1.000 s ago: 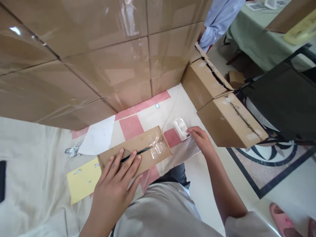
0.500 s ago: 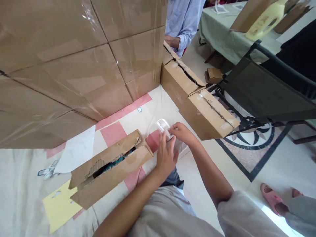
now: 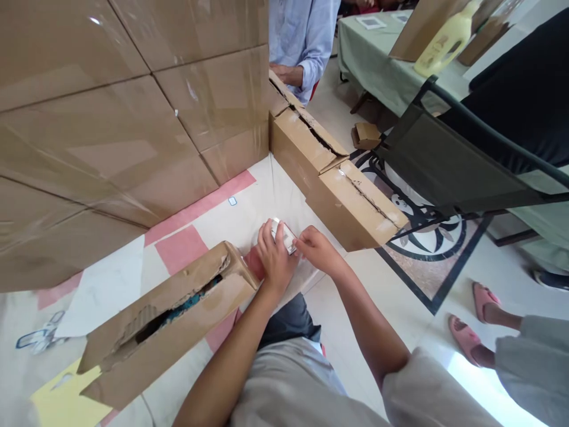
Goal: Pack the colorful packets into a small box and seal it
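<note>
- Brown box (image 3: 204,320), head view: at 8 o'clock from the hands on the checked cloth (image 3: 180,248), long axis 2 to 8 o'clock. Its torn slit gapes; something teal shows inside, but what it is cannot be told.
- At 2 o'clock, a side box (image 3: 342,210), a rough seam along its top; contents hidden. A second box (image 3: 302,145) sits just behind it, its dark slit parted, nothing readable within.
- Toward 10 o'clock, a stack (image 3: 89,136) of taped boxes, contents hidden.
- Near 1 o'clock, a small box (image 3: 367,135) on the floor, and farther off a yellow jug (image 3: 444,41) on the green table (image 3: 368,56).
- White dispenser (image 3: 287,238): between the two hands, near the box's 2 o'clock end. Long axis 11 to 5 o'clock, rounded end toward 11. Whether it touches the cloth cannot be told.
- Left hand (image 3: 276,258): fingers clamped on the dispenser from its 9 o'clock side.
- Right hand (image 3: 315,249): fingertips bunched at the dispenser's 4 o'clock edge; whether they grip it cannot be told.
</note>
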`<state>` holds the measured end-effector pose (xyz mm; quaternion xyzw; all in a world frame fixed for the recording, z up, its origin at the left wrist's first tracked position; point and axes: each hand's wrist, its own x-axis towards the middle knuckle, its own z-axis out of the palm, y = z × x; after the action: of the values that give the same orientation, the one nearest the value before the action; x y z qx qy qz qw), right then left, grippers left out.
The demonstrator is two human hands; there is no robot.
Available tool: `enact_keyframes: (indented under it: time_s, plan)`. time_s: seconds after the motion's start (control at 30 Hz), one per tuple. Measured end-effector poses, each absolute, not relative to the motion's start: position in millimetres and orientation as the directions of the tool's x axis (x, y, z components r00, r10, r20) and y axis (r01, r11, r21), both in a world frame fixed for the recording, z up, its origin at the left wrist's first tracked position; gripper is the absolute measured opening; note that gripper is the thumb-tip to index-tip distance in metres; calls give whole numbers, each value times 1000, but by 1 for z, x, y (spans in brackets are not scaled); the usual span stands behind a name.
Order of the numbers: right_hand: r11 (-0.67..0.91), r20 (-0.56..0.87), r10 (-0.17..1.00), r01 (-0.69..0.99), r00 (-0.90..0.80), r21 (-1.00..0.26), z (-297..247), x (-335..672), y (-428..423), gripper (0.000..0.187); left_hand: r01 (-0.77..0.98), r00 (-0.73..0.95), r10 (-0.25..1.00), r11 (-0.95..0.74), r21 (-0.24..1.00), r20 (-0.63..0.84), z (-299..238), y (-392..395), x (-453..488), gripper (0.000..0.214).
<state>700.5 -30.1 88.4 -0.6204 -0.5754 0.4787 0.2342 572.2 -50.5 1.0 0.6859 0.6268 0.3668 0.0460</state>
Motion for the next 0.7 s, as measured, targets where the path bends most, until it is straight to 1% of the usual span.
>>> enact_keyframes:
  time_s: [0.1,0.23,0.4,0.53,0.7]
  plan:
    - [-229,-308,946,470,-99,-852,87,707,-44,30,830,-53,894,-208,518,444,-1,-49,572,77]
    - [-328,-385,919,374,-88,-867,83,711,-54,30,836,-49,895,-206,508,444,-2,-48,571,76]
    - [-399,-438,888,239,-143,-885,66,708,-52,37,842,-42,886,-217,494,462,0,-48,571,72]
    - [-446,-464,865,134,-190,-885,51,707,-48,39,828,-57,888,-213,518,457,0,-48,571,72]
    - [-442,-448,869,76,-212,-894,43,709,-48,45,834,-46,897,-207,511,439,1,-49,570,71]
